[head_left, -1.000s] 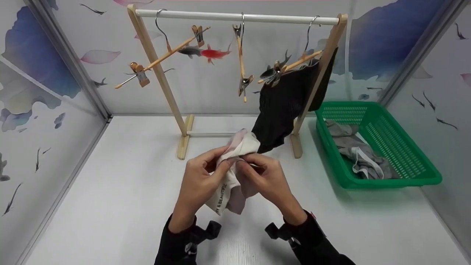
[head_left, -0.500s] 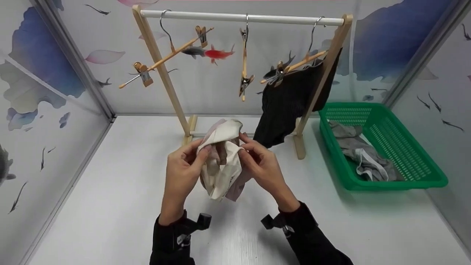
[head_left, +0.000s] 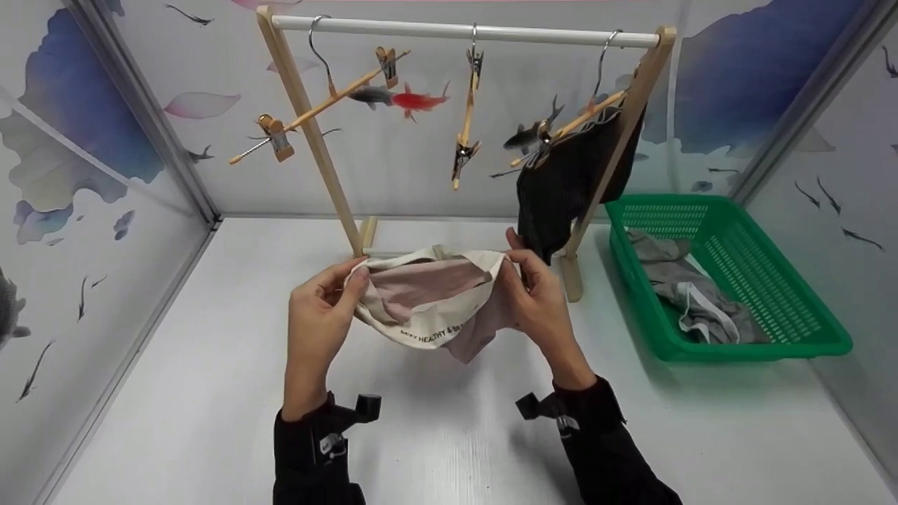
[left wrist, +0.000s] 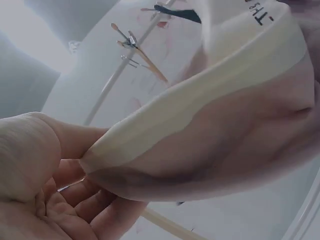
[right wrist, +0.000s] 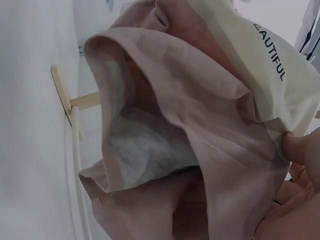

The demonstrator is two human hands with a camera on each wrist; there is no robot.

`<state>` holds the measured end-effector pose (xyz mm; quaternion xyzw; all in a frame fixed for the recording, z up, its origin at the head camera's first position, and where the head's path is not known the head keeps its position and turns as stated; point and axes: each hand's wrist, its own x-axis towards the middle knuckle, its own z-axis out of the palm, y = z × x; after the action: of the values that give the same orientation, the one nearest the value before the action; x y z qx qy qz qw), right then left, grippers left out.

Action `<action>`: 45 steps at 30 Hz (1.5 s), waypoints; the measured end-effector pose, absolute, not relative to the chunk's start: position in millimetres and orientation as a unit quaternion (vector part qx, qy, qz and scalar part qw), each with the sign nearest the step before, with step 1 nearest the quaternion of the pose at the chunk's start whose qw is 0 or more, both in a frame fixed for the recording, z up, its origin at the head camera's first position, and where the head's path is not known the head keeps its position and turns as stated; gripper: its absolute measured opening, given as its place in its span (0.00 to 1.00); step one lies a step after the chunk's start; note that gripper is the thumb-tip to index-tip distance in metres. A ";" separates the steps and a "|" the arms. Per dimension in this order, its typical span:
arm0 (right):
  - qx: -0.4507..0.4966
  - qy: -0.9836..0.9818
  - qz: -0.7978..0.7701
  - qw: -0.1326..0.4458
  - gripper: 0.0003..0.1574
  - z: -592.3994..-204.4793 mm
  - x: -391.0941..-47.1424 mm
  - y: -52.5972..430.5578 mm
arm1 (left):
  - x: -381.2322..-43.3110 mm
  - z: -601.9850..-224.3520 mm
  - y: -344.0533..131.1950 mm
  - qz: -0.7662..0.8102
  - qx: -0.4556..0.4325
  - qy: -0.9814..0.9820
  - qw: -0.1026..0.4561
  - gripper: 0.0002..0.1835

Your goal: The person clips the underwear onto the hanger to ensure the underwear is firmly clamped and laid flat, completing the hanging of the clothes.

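Note:
A pair of pale pink underpants [head_left: 431,284] with a cream, lettered waistband is held up above the table in the head view. My left hand [head_left: 323,298] pinches one side of the waistband between thumb and fingers. At the other side my right hand [head_left: 537,298] pinches the band too, so the waist opening is spread between them. The left wrist view shows the band of the underpants [left wrist: 215,120] running away from my left thumb. In the right wrist view, the pink cloth of the underpants [right wrist: 220,135] hangs with a leg opening and a whitish lining showing.
Behind the hands stands a wooden rack [head_left: 316,147] with a white rail [head_left: 421,28]. Three clip hangers hang there; black clothing [head_left: 554,189] is on the right one. To the right, a green basket [head_left: 779,351] holds grey clothing [head_left: 673,280]. Patterned walls surround the table.
My hands have moved apart, from bunching the underpants together to stretching the waistband wide. The lettering on the band now faces me. The black clothing has shifted slightly on its hanger.

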<state>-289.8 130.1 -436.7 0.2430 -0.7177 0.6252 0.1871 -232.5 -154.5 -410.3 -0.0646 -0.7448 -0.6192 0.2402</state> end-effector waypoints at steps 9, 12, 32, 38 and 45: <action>0.199 -0.734 0.620 0.196 0.11 -430.2 -292.9 150.5 | -239.1 -414.4 -159.2 -0.586 -0.040 -0.769 0.250 0.11; 0.164 -0.731 0.632 0.198 0.13 -428.0 -293.4 158.0 | -240.0 -416.2 -161.7 -0.602 -0.021 -0.755 0.259 0.12; 0.155 -0.704 0.667 0.187 0.17 -409.7 -284.6 186.5 | -236.6 -411.5 -159.1 -0.709 -0.032 -0.635 0.305 0.12; 0.162 -0.730 0.650 0.135 0.16 -408.9 -282.2 186.8 | -235.3 -411.7 -159.2 -0.705 -0.034 -0.660 0.257 0.14; 0.163 -0.734 0.651 0.102 0.11 -409.4 -280.4 188.8 | -235.9 -412.7 -162.1 -0.673 -0.057 -0.694 0.249 0.12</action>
<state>-280.4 188.8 -409.4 0.1633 -0.7342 0.6511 0.1020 -235.9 -162.1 -412.7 -0.0568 -0.6941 -0.6731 0.2488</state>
